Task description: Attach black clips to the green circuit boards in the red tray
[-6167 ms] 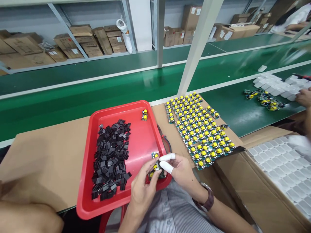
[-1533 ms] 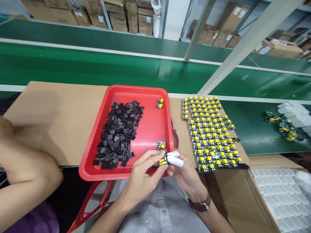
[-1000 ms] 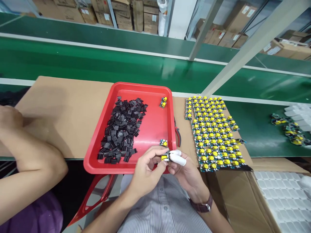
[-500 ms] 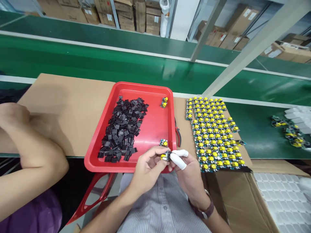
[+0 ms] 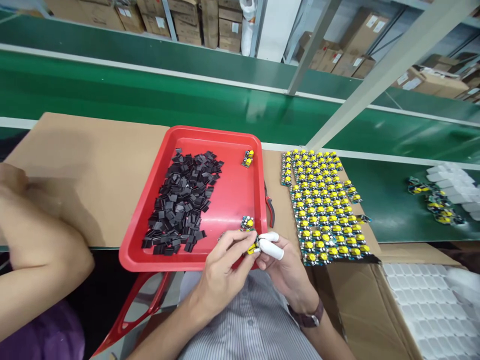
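Over the near right corner of a red tray (image 5: pixel 129 250), my left hand (image 5: pixel 225 265) pinches a small circuit board (image 5: pixel 253 247) with a yellow component. My right hand (image 5: pixel 285 265), with white finger cots on two fingers, grips the same board from the other side. The fingers cover most of it. Just beyond them another yellow-topped board (image 5: pixel 247 223) lies in the tray, and more boards (image 5: pixel 248 158) are near its far right corner. Many flat black pieces (image 5: pixel 183 195) are heaped in the tray's left half.
Rows of yellow-topped boards (image 5: pixel 322 205) cover the cardboard at right. Red-handled pliers (image 5: pixel 270 210) lie beside the tray. Another person's arm (image 5: pixel 41 240) rests at left. White plastic trays (image 5: pixel 420 305) fill a carton at lower right. A slanted post (image 5: pixel 375 75) rises behind.
The board has turned between my fingers, and my left fingers have shifted over its top. The whole view has moved slightly, so the surroundings appear farther left.
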The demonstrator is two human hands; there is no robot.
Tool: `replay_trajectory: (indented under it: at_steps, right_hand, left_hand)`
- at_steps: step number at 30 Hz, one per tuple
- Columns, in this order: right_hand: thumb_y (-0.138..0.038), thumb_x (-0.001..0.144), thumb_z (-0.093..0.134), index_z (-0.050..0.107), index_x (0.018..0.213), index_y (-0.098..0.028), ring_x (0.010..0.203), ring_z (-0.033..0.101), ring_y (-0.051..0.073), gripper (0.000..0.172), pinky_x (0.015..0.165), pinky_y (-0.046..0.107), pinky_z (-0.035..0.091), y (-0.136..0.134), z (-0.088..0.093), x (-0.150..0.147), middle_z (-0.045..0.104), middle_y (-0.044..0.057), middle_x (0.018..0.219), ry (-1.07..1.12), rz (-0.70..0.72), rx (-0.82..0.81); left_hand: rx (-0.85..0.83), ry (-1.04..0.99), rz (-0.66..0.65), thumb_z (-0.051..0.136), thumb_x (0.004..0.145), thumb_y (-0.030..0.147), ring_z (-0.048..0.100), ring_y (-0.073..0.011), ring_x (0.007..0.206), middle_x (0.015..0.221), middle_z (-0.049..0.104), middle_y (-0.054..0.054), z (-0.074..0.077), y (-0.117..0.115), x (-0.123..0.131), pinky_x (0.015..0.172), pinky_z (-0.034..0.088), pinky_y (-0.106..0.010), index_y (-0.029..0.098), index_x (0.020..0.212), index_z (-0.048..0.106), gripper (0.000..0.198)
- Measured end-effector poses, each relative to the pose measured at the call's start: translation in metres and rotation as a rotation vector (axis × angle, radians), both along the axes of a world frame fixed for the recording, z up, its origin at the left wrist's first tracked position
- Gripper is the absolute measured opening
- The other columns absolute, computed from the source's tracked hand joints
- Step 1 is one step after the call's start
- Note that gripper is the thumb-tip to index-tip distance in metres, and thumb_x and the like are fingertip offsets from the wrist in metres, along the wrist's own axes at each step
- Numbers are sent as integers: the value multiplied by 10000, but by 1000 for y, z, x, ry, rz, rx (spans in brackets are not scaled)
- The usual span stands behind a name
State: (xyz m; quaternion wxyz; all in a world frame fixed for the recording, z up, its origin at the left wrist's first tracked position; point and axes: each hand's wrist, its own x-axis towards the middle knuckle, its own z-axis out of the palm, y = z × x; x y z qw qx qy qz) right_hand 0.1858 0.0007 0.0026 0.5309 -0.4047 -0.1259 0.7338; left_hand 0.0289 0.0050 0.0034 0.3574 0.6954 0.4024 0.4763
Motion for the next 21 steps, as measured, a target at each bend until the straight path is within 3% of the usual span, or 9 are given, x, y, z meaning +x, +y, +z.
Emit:
replay_trajectory:
  at_steps: [9,12,17,21]
  right_hand:
    - [-238,679,921,789,771,-189,475,553,92,168,431,209,510,7,-6,16,681,-5,644,-186,65,94]
    - [-237,668,924,789,754,-188,443,551,94,168,419,214,523,13,-6,20,668,-15,590,-168,125,78]
    - [-233,691,921,795,822,-198,511,675,140,185,523,261,603,15,-10,23,745,10,692,-241,136,108]
    - [-220,696,921,801,854,-209,503,673,135,199,532,247,593,12,-12,26,735,0,662,-301,158,125]
  left_hand:
    - [38,47,-35,647,913,8,653,-195,1114,1195,632,-90,-1,-3,-2,955,589,-355,241,1402,594,545]
    - [24,23,-39,656,910,25,667,-189,1071,1175,637,-87,-2,-2,-2,925,594,-345,237,1395,601,532]
    - [-8,16,-55,652,921,54,682,-187,1008,1137,655,-83,-3,0,-3,875,603,-341,235,1385,614,500]
    - [-36,5,-71,642,939,88,689,-196,1008,1144,672,-92,1,2,-4,890,609,-367,236,1342,645,429]
